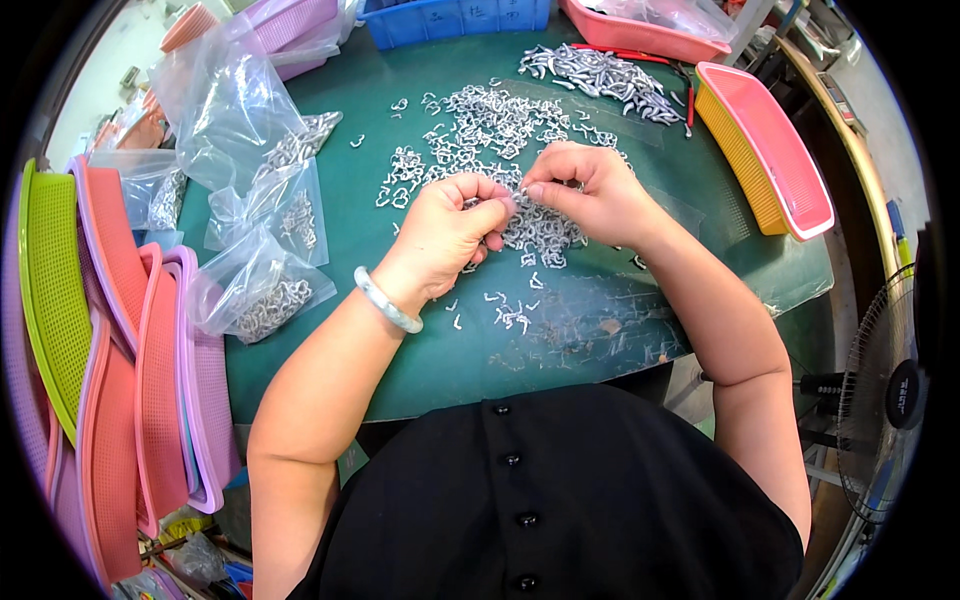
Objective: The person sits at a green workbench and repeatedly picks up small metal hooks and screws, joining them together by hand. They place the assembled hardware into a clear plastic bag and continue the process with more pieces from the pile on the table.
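Observation:
Over a pile of small curved silvery metal pieces (497, 122), my two hands meet with their fingertips almost touching. My left hand (452, 228), with a pale bangle (387, 301) on its wrist, pinches thumb against forefinger. My right hand (590, 192) is closed in a pinch as well. Between the fingertips shows a bit of silvery metal, apparently one of the small pieces; its exact shape is mostly covered by the fingers. A few loose pieces (513, 316) lie scattered on the green tabletop nearer to me.
Clear plastic bags (265, 285) of metal parts lie at the left. Stacked plastic baskets (55, 290) rise beside them. Farther back are a heap of elongated grey metal parts (605, 80), red-handled pliers (688, 100) and a blue bin (455, 20). A pink-and-yellow basket (765, 150) and a fan (880, 390) stand right.

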Demonstrator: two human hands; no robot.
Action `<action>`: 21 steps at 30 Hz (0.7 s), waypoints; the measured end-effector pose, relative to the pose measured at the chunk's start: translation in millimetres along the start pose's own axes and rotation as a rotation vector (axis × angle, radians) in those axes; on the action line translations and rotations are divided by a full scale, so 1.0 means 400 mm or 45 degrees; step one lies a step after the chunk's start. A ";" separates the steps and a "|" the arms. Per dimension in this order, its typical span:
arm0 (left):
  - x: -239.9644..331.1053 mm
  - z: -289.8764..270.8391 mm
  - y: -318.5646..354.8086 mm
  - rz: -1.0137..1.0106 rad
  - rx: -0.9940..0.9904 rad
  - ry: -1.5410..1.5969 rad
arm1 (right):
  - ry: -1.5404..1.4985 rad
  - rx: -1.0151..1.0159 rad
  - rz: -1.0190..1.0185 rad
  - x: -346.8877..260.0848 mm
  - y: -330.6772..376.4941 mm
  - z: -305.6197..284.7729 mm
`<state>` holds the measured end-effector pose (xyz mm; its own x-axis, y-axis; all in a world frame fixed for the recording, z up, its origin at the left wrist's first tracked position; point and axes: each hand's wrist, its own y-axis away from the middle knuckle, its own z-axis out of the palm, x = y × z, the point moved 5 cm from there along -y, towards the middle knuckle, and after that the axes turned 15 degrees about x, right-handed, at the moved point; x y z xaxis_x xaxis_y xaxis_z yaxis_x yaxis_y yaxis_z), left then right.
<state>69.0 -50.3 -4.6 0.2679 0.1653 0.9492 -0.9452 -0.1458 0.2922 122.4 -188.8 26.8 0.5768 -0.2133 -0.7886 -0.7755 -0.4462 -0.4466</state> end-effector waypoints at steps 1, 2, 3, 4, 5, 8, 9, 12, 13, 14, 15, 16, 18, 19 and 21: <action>-0.004 0.000 -0.003 0.006 0.005 -0.015 | 0.036 -0.007 -0.054 -0.003 0.001 0.001; -0.007 0.000 -0.004 0.012 0.011 -0.031 | 0.072 -0.014 -0.109 -0.005 0.002 0.001; -0.008 0.000 -0.005 0.023 0.024 -0.041 | 0.107 -0.021 -0.163 -0.008 0.003 0.001; -0.009 0.000 -0.005 0.034 0.037 -0.050 | 0.112 -0.028 -0.158 -0.008 0.004 0.002; -0.010 0.000 -0.005 0.045 0.050 -0.060 | 0.117 -0.035 -0.153 -0.010 0.005 0.002; -0.010 0.000 -0.006 0.107 0.088 -0.129 | 0.112 -0.020 -0.124 -0.011 0.006 0.001; -0.009 0.001 -0.005 0.130 0.100 -0.148 | 0.107 -0.010 -0.113 -0.010 0.006 0.001; -0.007 0.003 -0.002 0.176 0.115 -0.193 | 0.072 0.037 0.062 -0.001 0.009 0.000; -0.008 0.003 -0.003 0.176 0.106 -0.199 | 0.122 0.021 0.002 -0.004 0.008 0.000; -0.008 0.003 -0.003 0.176 0.097 -0.205 | 0.172 0.005 -0.058 -0.007 0.006 -0.002; -0.006 0.003 -0.002 0.176 0.107 -0.209 | 0.221 -0.011 -0.117 -0.010 0.007 -0.003; -0.002 0.002 0.000 0.176 0.117 -0.213 | 0.198 0.004 -0.105 -0.008 0.008 -0.005; -0.002 -0.002 0.000 0.149 0.117 -0.234 | 0.150 0.035 -0.082 -0.006 0.010 -0.008; -0.005 -0.007 -0.001 0.123 0.108 -0.252 | 0.067 0.026 0.072 0.005 0.009 -0.008; -0.003 -0.007 0.001 0.120 0.122 -0.265 | -0.097 0.012 0.380 0.024 0.007 -0.010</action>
<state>67.7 -47.9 -5.9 0.2217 -0.0568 0.9735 -0.9484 -0.2445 0.2017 126.8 -195.6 19.7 0.3024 -0.2678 -0.9148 -0.9103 -0.3657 -0.1939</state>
